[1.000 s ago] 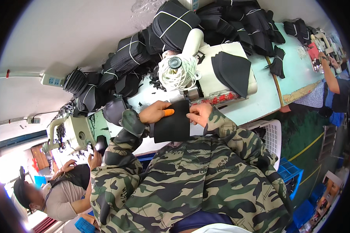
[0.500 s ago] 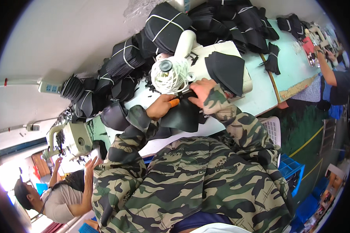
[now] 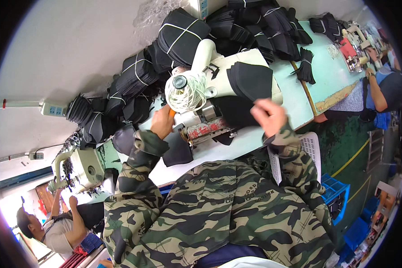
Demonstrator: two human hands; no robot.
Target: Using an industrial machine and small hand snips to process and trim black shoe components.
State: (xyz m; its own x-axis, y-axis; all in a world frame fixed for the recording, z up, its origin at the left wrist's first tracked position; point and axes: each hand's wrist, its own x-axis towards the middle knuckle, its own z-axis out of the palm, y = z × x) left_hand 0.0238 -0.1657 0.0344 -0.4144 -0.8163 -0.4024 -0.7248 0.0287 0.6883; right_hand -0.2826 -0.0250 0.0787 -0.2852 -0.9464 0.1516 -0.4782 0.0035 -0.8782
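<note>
My left hand [image 3: 162, 121], with an orange cover on one finger, is at the left side of a cream machine [image 3: 254, 56]. Its fingertips are partly hidden beside a coil of white cord [image 3: 187, 96], so any hold is unclear. To the right of the machine's metal working head [image 3: 207, 114], my right hand [image 3: 270, 117] is raised, slightly blurred, fingers loosely apart and nothing visible in them. Near it lies a dark sheet piece [image 3: 236, 111]. A fanned stack of black cut pieces [image 3: 250, 80] rests on the machine. Below my left hand lies another black piece [image 3: 177, 151].
Tied bundles of black pieces [image 3: 183, 33] are heaped along the wall. A white perforated basket [image 3: 310, 149] and a blue crate [image 3: 335, 196] stand at right. One person [image 3: 60, 230] is beside another machine [image 3: 87, 165] at left; another person [image 3: 384, 89] works at far right.
My hands have moved apart, left hand leftward and right hand rightward. The black piece between them no longer covers the machine's working head, which now shows. The view has shifted slightly.
</note>
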